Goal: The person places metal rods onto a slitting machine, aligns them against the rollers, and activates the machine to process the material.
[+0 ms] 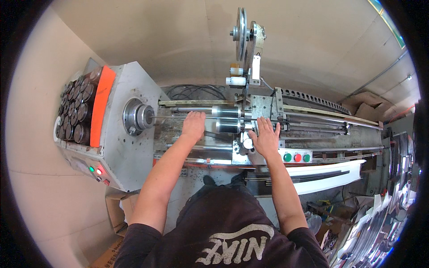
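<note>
A thin metal rod [170, 117] runs level from the round chuck [140, 117] at the left into the sliding carriage [263, 106] in the middle. My left hand [194, 126] is closed over this rod, between the chuck and two dark cylinders with silver ends [225, 126]; its fingertips are partly hidden. At the carriage, my right hand [267, 137] lies palm down with its fingers stretched and apart, the thumb beside a small round silver knob [247, 143]. Whether its palm presses on the carriage I cannot tell.
A panel with green and red buttons [297, 157] sits right of my right wrist. Dark round metal parts [77, 107] fill the top of the grey machine head [120, 156]. Behind the carriage rises a pulley wheel [241, 35]. Dark rods [313, 177] lie in a white trough.
</note>
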Motion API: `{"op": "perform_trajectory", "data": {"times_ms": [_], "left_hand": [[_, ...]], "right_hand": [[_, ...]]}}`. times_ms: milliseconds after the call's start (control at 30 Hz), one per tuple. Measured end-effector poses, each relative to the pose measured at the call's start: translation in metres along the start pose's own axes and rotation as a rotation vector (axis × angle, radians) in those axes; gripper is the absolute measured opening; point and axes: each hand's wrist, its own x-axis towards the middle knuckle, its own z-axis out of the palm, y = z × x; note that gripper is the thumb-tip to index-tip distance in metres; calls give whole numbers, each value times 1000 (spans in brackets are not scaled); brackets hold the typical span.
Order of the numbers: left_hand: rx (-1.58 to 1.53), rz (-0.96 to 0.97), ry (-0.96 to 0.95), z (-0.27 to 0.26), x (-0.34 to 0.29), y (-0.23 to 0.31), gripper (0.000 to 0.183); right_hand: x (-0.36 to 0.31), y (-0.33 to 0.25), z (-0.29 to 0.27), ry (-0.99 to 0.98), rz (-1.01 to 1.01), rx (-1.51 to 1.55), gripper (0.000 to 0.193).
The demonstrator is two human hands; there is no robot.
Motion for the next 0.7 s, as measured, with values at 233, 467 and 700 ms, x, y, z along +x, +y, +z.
{"op": "perform_trajectory", "data": {"times_ms": [233, 467, 700], "left_hand": [[-25, 11, -174, -22, 5, 13, 58], [-38, 53, -75, 1, 5, 9, 56], [-82, 80, -67, -10, 5, 15, 51]], "right_hand": [[1, -12, 1, 6, 19, 25, 68], [-1, -21, 8, 41, 14, 24, 67], [0, -33, 12, 46, 51, -18, 67]]}}
